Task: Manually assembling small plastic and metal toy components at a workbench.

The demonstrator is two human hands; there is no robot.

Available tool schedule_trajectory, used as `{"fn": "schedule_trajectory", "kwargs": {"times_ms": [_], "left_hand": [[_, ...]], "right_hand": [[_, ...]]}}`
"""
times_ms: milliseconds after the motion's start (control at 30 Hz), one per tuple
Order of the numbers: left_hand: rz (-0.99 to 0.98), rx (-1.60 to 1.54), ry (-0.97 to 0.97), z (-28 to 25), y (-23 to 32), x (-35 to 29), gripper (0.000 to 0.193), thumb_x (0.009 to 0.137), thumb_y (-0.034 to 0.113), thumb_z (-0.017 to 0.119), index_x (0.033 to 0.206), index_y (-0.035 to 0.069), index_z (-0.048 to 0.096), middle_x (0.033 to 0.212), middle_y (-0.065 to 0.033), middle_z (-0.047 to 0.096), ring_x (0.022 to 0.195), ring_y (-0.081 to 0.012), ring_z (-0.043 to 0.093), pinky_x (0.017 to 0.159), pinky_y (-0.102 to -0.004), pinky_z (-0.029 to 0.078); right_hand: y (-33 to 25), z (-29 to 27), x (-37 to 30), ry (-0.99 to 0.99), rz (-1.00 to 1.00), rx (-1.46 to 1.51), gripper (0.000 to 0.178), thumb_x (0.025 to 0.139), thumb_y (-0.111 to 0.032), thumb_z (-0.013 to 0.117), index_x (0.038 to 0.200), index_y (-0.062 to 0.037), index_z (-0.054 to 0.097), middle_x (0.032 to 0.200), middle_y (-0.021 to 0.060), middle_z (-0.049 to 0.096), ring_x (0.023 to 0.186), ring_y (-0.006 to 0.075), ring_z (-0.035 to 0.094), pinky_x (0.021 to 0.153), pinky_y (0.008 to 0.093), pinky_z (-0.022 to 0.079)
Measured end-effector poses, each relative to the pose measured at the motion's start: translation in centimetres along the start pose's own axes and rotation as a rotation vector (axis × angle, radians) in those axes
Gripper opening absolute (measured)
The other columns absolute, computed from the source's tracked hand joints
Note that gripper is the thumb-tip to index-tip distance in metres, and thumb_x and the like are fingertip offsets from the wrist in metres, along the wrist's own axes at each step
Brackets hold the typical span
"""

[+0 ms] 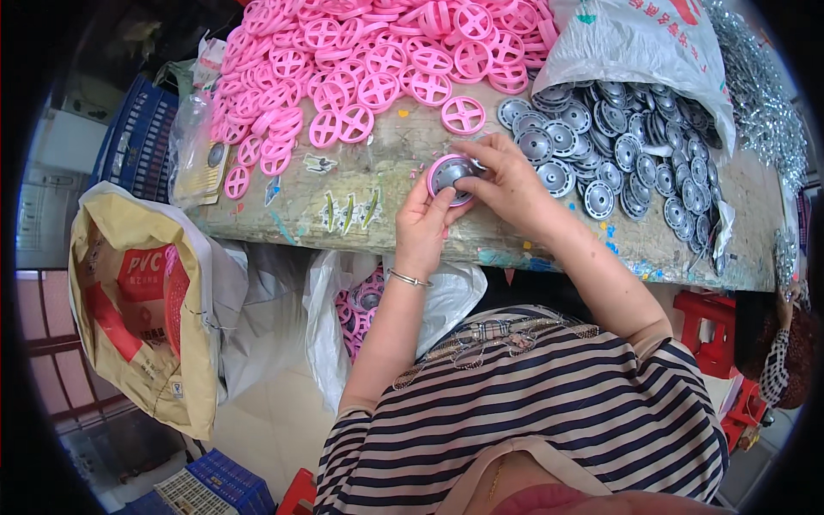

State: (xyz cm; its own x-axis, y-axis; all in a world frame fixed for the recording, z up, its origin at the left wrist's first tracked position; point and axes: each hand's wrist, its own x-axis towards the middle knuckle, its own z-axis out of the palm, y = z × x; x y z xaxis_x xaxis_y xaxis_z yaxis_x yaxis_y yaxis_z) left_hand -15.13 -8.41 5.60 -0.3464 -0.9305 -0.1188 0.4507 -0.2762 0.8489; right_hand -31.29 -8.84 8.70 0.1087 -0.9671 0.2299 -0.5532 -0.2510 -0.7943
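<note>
Near the table's front edge, my left hand point(422, 219) grips a pink plastic wheel ring from below, its thumb on the near side. A grey hubcap-like disc point(448, 174) lies within the ring's pink rim. My right hand point(508, 182) closes over the right side of the same piece, thumb on the grey disc and fingers bent around its edge. A bit of dark grey shows between those fingers; I cannot tell whether it is a second disc. Loose pink spoked wheel rings point(378, 90) are heaped beyond my hands, and grey discs point(592, 142) are piled to the right.
A white woven sack point(635, 51) spills the grey discs. Silver tinsel point(760, 77) hangs at the far right. Left of the table stands an open paper-lined sack point(202, 283). Below the edge, a white bag point(322, 322) holds pink-and-grey wheels. Another person's arm point(783, 318) shows at right.
</note>
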Motion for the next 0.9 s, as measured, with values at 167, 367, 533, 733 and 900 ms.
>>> {"fn": "schedule_trajectory", "kwargs": {"times_ms": [167,367,533,733,900], "left_hand": [[0.03,-0.057,-0.008,-0.4,-0.2,0.0,0.037,0.097,0.005,0.046,0.133,0.0,0.043,0.12,-0.0116,0.055,0.105,-0.0201,0.06,0.09,-0.0364,0.054],[-0.01,0.075,-0.037,-0.6,-0.1,-0.1,0.036,0.098,0.008,0.045,0.133,-0.001,0.043,0.12,-0.011,0.054,0.106,-0.0196,0.058,0.089,-0.0373,0.055],[0.142,0.011,-0.055,-0.3,-1.6,0.0,0.038,0.1,0.011,0.042,0.135,-0.002,0.038,0.122,-0.0131,0.054,0.105,-0.0217,0.06,0.084,-0.0345,0.055],[0.123,0.017,-0.068,-0.6,-1.6,-0.1,0.037,0.099,0.011,0.042,0.134,-0.002,0.04,0.123,-0.0124,0.052,0.109,-0.0214,0.057,0.089,-0.0406,0.055],[0.106,-0.02,-0.031,-0.1,-0.9,-0.3,0.037,0.101,0.015,0.039,0.133,-0.002,0.04,0.122,-0.0138,0.053,0.107,-0.0234,0.059,0.087,-0.0388,0.055]], "right_hand": [[1.1,0.0,0.6,-0.218,0.315,0.448,0.037,0.081,-0.009,0.07,0.117,-0.0008,0.061,0.098,0.0058,0.065,0.087,0.0103,0.06,0.077,0.0258,0.049],[0.0,0.1,0.0,-0.186,0.35,0.396,0.025,0.084,-0.01,0.068,0.107,0.0,0.063,0.09,0.0018,0.065,0.081,0.0074,0.058,0.073,0.0234,0.048],[0.1,-0.2,-0.2,-0.19,0.354,0.46,0.022,0.088,-0.014,0.064,0.105,-0.0001,0.063,0.089,0.0016,0.065,0.081,0.0073,0.058,0.073,0.0235,0.048],[1.1,0.6,-0.1,-0.169,0.32,0.429,0.021,0.09,-0.015,0.063,0.104,0.0001,0.063,0.089,0.002,0.065,0.081,0.0074,0.057,0.074,0.0239,0.048],[-0.2,0.4,-0.3,-0.17,0.357,0.474,0.023,0.09,-0.014,0.062,0.107,0.0005,0.062,0.094,0.0024,0.065,0.084,0.0075,0.057,0.074,0.0239,0.048]]}}
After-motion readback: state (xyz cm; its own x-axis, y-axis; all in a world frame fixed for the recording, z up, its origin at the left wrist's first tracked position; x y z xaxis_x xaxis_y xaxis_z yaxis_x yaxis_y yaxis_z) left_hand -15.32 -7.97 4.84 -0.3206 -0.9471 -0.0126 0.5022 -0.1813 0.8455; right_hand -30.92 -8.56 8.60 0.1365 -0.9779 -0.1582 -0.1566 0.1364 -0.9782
